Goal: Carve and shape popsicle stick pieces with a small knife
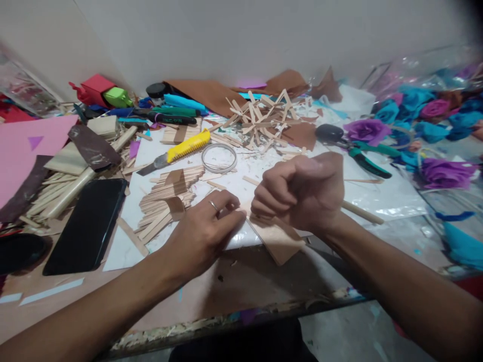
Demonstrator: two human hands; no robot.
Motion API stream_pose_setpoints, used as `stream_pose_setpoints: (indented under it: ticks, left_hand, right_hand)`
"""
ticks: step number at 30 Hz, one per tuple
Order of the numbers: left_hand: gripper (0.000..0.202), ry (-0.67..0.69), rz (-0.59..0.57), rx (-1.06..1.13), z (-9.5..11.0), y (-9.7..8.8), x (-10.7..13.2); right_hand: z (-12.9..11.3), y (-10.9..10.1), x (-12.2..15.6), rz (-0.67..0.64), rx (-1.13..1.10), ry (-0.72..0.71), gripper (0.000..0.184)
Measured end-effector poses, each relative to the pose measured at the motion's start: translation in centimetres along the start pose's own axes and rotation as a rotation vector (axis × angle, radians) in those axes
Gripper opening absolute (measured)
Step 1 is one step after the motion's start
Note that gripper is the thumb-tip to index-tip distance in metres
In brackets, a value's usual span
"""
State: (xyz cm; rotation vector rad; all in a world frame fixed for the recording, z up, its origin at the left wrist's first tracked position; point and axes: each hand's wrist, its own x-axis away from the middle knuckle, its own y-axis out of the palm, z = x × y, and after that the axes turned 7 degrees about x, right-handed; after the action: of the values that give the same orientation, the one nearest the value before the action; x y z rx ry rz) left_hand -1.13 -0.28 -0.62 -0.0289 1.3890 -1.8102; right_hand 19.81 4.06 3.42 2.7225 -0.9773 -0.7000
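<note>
My left hand (211,226), with a ring on one finger, has its fingertips pinched together at the upper end of a flat pale wooden piece (283,241); what they grip is too small to tell. Over that piece my right hand (302,188) is closed in a fist, its contents hidden. A round wooden rod (364,212) shows behind the right wrist; whether it lies on the table or is held, I cannot tell. Left of my hands lies a row of thin wooden sticks (162,201). A yellow utility knife (188,146) and a tape roll (219,158) are beyond them.
A pile of wooden sticks (260,120) stands at the back. Pliers with green handles (366,158) lie to the right, near purple and blue paper flowers (368,130). A black phone (88,226) lies at left. The table's front edge (211,327) is worn.
</note>
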Motion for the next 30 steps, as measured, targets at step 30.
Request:
stream_pose_setpoints:
  ticks: [30]
  left_hand:
    - [0.044,0.080,-0.018,0.021,0.4,2.8,2.4]
  right_hand:
    - [-0.3,1.6,-0.4,0.254,0.036,0.013,0.067]
